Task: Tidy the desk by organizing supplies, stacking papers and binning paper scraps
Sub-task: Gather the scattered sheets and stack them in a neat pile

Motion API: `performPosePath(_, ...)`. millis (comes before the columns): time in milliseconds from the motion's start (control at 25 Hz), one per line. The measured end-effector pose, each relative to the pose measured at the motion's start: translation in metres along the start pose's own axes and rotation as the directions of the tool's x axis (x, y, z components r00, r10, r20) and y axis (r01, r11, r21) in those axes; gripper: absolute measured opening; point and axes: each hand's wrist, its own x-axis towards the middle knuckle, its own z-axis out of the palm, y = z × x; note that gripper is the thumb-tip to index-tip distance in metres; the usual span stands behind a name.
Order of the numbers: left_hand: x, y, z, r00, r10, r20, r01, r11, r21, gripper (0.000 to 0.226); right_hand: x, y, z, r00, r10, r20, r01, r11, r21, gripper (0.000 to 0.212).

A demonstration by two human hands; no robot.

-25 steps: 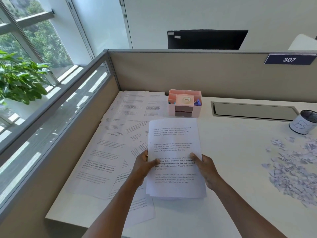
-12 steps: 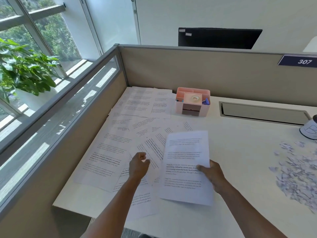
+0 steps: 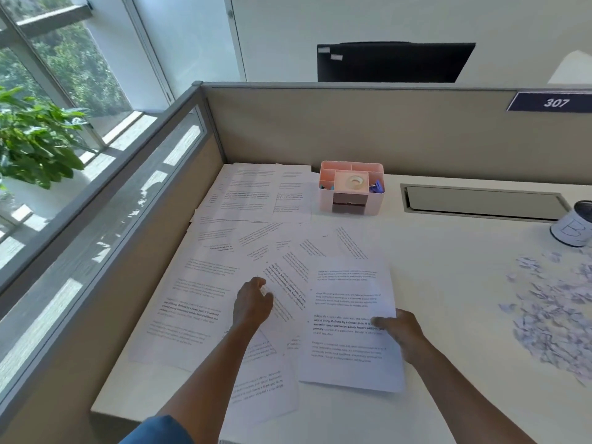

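Right hand [image 3: 405,331] grips the right edge of the gathered stack [image 3: 350,325], thumb on top – stack sits low over the worktop [image 3: 448,277], at the right of the spread.

Left hand [image 3: 253,304] has let go of the stack since 1 s ago and now reaches over the loose sheets [image 3: 205,299], fingers curled at the edge of a tilted one; whether it already pinches that sheet I cannot tell.

Judgement: 1 more page is being picked to join the stack. Many sheets still lie fanned toward the organizer [image 3: 351,187], so stacking is far from done.

Scraps [image 3: 551,315] lie untouched at right, near the tin [image 3: 573,229] – binning not begun.
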Motion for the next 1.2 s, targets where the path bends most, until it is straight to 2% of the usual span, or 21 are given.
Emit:
performPosePath(80, 0.013, 0.004, -0.001, 1.0, 0.021, 0.019, -0.022, 0.997, 0.069, 0.049, 0.001, 0.006, -0.003, 1.0, 0.023, -0.011, -0.023, 1.0, 0.012, 0.023)
performPosePath(320, 0.064, 0.024, -0.003, 0.987, 0.15, 0.064, -0.161, 0.959, 0.231, 0.053, 0.001, 0.007, -0.005, 0.997, 0.074, 0.005, -0.074, 0.974, 0.215, 0.021)
performPosePath(600, 0.087, 0.03, 0.003, 0.969, 0.188, 0.159, -0.243, 0.837, 0.49, 0.071, 0.006, 0.003, -0.007, 0.999, 0.046, 0.023, -0.05, 0.972, 0.229, 0.024)
performPosePath(840, 0.101, 0.029, 0.002, 0.972, 0.115, 0.207, -0.19, 0.899, 0.394, 0.081, 0.006, 0.013, -0.013, 0.998, 0.039, -0.045, -0.03, 0.978, 0.205, 0.022)
performPosePath(920, 0.102, 0.03, 0.003, 0.973, 0.101, 0.207, -0.17, 0.921, 0.352, 0.068, 0.005, 0.015, -0.015, 0.998, 0.028, -0.061, -0.014, 0.976, 0.217, 0.022)
performPosePath(1080, 0.099, 0.032, 0.001, 0.979, 0.109, 0.17, -0.145, 0.965, 0.217, 0.019, 0.005, 0.013, -0.021, 0.995, -0.003, -0.103, 0.03, 0.962, 0.27, 0.022)
performPosePath(1200, 0.095, 0.035, -0.005, 0.979, 0.117, 0.165, -0.133, 0.987, 0.086, 0.02, 0.003, 0.011, -0.025, 0.993, -0.03, -0.116, 0.065, 0.948, 0.312, 0.023)
